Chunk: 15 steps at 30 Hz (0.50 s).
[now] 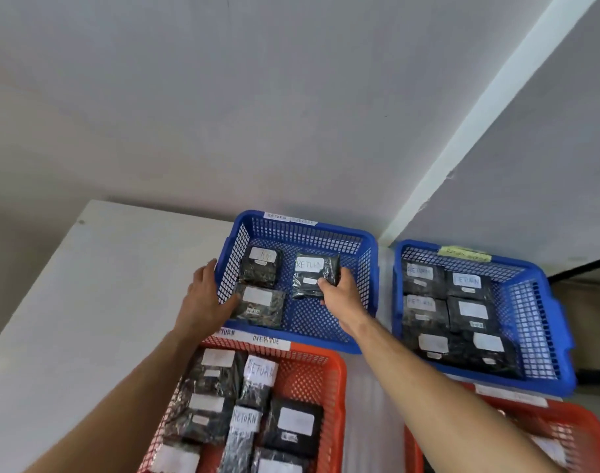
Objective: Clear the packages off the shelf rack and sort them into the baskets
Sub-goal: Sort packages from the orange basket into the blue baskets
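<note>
- Black plastic wrap under my fingers: my right hand point(336, 291) is curled onto the RETURN package point(315, 275), pinching its lower right corner, at the centre of the frame.
- That package sits inside the blue basket point(302, 337), right of middle, long axis running up and down the frame, label facing me. It looks down on the basket floor, or just about; I can't tell for sure.
- My left hand point(208, 295) grips the basket's left wall, thumb inside near the lower left package point(259, 307), fingers outside. I'd say it's steadying the basket.
- Right arm stretches up from lower right, nearly straight; left arm comes in from lower left.
- Next move, I reckon: let go and draw the right hand back toward me. A third package point(261, 270) lies upper left in the basket, apart from mine.
- Second blue basket point(544, 322) at right and red basket point(336, 377) below already hold packages, all on the white desk point(97, 285).
</note>
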Motion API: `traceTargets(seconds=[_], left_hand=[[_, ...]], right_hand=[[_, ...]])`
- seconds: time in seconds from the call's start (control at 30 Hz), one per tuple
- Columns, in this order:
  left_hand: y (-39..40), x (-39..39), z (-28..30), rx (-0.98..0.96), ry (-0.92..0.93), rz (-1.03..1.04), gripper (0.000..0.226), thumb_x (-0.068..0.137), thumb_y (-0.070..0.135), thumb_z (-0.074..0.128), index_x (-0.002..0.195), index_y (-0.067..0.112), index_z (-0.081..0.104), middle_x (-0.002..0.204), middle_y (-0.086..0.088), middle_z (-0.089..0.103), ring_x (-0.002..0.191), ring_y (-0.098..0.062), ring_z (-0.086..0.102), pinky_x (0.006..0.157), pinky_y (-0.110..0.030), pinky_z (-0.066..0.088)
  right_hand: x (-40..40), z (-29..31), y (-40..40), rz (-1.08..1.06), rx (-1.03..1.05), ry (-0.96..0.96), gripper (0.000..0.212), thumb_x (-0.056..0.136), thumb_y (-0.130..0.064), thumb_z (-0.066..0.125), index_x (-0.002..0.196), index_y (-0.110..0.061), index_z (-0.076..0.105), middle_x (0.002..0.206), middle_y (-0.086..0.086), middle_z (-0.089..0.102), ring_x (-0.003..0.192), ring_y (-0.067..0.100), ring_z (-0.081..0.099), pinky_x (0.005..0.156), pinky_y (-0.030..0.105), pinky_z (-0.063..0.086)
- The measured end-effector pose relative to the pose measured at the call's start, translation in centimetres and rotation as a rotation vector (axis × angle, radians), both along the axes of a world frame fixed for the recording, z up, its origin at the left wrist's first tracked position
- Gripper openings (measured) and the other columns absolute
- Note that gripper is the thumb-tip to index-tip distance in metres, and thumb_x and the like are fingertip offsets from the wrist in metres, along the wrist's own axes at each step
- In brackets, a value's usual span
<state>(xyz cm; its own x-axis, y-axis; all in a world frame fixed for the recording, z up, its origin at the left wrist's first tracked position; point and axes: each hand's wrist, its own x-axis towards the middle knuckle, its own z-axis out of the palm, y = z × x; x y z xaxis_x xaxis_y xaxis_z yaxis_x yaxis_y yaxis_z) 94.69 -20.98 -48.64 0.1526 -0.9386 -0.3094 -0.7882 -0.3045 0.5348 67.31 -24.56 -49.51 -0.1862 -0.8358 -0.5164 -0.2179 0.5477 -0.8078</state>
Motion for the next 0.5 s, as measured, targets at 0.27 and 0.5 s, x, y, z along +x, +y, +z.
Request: traceTargets(seconds=[0.27, 0.5], left_hand=[[-1.1, 0.2, -3.9, -0.030, 0.064, 0.034, 0.049, 0.101, 0.029, 0.059, 0.137, 0.026, 0.026, 0.125, -0.015, 0.068, 0.080, -0.029, 0.064, 0.069, -0.043, 0.056], [-0.9, -0.1, -4.3, -0.008, 0.019, 0.045, 0.056, 0.098, 0.042, 0.063, 0.136, 0.032, 0.023, 0.132, -0.008, 0.066, 0.077, -0.016, 0.060, 0.061, -0.035, 0.057]], right_hand=[[2.3, -3.3, -3.5, -0.033, 0.035, 0.030, 0.022, 0.099, -0.015, 0.060, 0.120, -0.016, 0.058, 0.113, 0.003, 0.067, 0.104, 0.021, 0.065, 0.096, 0.044, 0.055], [3.5, -4.2, -3.9, 0.012, -0.054, 0.461, 0.027, 0.096, -0.026, 0.068, 0.112, -0.005, 0.066, 0.114, 0.012, 0.062, 0.102, 0.026, 0.063, 0.084, 0.034, 0.056]])
